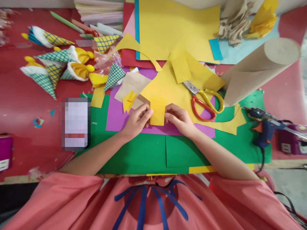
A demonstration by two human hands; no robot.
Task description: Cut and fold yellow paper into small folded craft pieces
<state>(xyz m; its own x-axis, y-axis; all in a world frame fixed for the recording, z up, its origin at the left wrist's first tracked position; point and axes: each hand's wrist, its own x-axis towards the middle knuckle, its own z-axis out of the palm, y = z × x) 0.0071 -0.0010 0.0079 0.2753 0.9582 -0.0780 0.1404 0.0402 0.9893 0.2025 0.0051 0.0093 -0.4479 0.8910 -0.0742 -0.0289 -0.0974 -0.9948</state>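
A small yellow paper rectangle (pixel 157 111) is held upright between both hands, over the purple sheet. My left hand (pixel 141 117) pinches its left edge between thumb and fingers. At the opposite edge, my right hand (pixel 177 118) has its thumb and fingertips closed on the paper. Behind them lies a larger cut piece of yellow paper (pixel 165 86). Scissors (pixel 203 99) with one red and one yellow handle rest on it, blades toward the upper left. A small folded yellow paper shape (pixel 129 101) lies left of my left hand on brown paper.
Patterned paper cones (pixel 56 57) cluster at the upper left, near a phone (pixel 76 124) with a blurred screen. A brown paper roll (pixel 259 70) and a blue glue gun (pixel 263 131) lie to the right. Yellow sheets (pixel 177 28) fill the back; green sheets (pixel 134 153) cover the front.
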